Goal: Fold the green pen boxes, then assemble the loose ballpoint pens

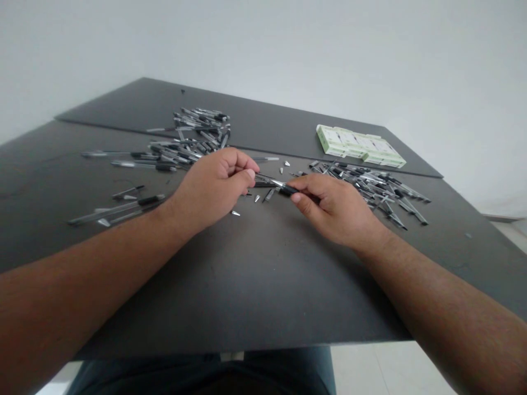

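Two hands (212, 189) (335, 211), two pen piles (197, 131) (370, 189), one carton stack (358, 145)

A ballpoint pen (275, 184) with a clear barrel and black section lies nearly level, pinched between the left hand (212, 189) and the right hand (329, 211) above the dark bench (255, 285). Small silver conical pen tips (235, 213) lie loose on the bench just below it, not touching it.
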The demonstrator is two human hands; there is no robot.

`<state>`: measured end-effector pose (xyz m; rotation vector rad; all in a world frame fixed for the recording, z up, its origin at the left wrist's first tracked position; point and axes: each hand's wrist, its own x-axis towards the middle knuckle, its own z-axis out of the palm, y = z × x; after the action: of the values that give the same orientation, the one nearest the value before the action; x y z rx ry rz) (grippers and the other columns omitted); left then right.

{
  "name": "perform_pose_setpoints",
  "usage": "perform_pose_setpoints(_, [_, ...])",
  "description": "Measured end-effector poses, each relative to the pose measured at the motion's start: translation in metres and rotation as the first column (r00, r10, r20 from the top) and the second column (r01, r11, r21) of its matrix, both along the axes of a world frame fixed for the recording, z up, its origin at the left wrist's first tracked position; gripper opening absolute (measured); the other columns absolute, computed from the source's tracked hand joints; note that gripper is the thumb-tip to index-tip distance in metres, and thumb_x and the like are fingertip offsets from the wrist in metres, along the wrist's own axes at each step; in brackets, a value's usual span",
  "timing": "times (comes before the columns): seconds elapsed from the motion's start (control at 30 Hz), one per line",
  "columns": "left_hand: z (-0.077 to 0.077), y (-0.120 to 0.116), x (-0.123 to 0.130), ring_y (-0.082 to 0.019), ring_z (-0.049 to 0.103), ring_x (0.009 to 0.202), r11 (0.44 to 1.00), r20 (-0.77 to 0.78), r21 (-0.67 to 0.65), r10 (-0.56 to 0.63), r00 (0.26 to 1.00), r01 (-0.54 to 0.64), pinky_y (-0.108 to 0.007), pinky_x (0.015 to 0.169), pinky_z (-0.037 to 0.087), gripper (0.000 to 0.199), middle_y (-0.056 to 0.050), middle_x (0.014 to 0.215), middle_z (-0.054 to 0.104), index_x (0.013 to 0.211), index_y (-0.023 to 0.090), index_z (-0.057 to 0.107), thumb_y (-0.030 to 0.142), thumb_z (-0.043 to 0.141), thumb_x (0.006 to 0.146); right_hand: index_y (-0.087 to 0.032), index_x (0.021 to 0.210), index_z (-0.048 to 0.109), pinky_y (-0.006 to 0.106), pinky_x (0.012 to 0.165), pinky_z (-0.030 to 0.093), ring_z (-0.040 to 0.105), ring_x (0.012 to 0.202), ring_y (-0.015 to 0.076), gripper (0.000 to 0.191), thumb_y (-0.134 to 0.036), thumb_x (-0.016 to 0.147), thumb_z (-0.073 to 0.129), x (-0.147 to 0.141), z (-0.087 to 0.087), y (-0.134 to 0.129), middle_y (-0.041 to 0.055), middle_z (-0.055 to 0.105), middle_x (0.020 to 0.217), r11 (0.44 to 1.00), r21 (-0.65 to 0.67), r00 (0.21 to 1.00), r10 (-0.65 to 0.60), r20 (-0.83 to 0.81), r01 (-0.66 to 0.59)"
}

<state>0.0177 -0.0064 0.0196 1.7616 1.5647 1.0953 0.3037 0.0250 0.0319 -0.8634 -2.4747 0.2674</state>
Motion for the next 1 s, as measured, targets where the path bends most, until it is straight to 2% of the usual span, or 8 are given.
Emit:
perform_pose_setpoints(0.17, [-0.0002,-0.0026,0.0063,-0.019,0.077,0.074,0.999,0.171,-0.039,0.043,0.984,-0.036,-0.029,0.060,0.056,0.018,-0.006,0.096,0.084,0.114,0.024,0.078,0.028,0.067,0.102,-0.022,0.137,0.093,0.042,0.109,0.067,0.088,0.115,0.0307,0.035,-0.029,0.120,0.063,0.0013,-0.0019,0.0015,0.0111,0.096,0.122,0.999,0.035,1.000,0.016,0.001,-0.016])
perform_pose_setpoints(0.4, [0.0011,-0.0042,0.0052,-0.018,0.073,0.067,0.999,0.133,-0.047,-0.018,0.991,0.024,-0.031,0.059,0.057,0.017,-0.006,0.093,0.084,0.113,0.025,0.079,0.029,0.068,0.101,-0.022,0.138,0.093,0.043,0.108,0.067,0.088,0.113,0.0309,0.036,-0.027,0.119,0.063,0.0005,-0.0020,0.0012,0.0107,0.096,0.121,0.999,0.037,1.000,-0.006,0.021,0.006])
perform_pose_setpoints(0.67, [-0.0017,-0.0043,0.0073,-0.018,0.074,0.071,1.000,0.206,-0.019,0.016,0.978,-0.012,-0.029,0.059,0.056,0.018,-0.006,0.094,0.084,0.115,0.025,0.079,0.032,0.070,0.100,-0.024,0.135,0.094,0.044,0.107,0.067,0.086,0.110,0.0311,0.036,-0.028,0.118,0.063,0.0008,-0.0012,0.0012,0.0099,0.096,0.119,0.999,0.043,0.999,-0.031,0.014,0.030])
perform_pose_setpoints(0.83, [-0.0020,-0.0032,0.0061,-0.018,0.072,0.068,1.000,0.187,-0.025,-0.008,0.982,0.013,-0.032,0.060,0.057,0.017,-0.005,0.094,0.084,0.114,0.025,0.079,0.029,0.068,0.101,-0.023,0.137,0.095,0.044,0.108,0.067,0.087,0.111,0.0312,0.037,-0.027,0.118,0.063,0.0006,-0.0021,0.0020,0.0106,0.096,0.119,0.998,0.048,0.999,-0.031,0.022,0.030])
perform_pose_setpoints(1.0, [-0.0014,-0.0034,0.0031,-0.020,0.075,0.071,0.997,0.014,0.016,-0.082,0.997,0.081,-0.035,0.066,0.059,0.016,-0.005,0.093,0.086,0.112,0.026,0.081,0.033,0.070,0.103,-0.023,0.136,0.095,0.044,0.107,0.068,0.087,0.111,0.0307,0.035,-0.029,0.117,0.067,0.0011,-0.0032,0.0020,0.0112,0.096,0.121,0.999,0.048,0.999,-0.024,0.028,0.023])
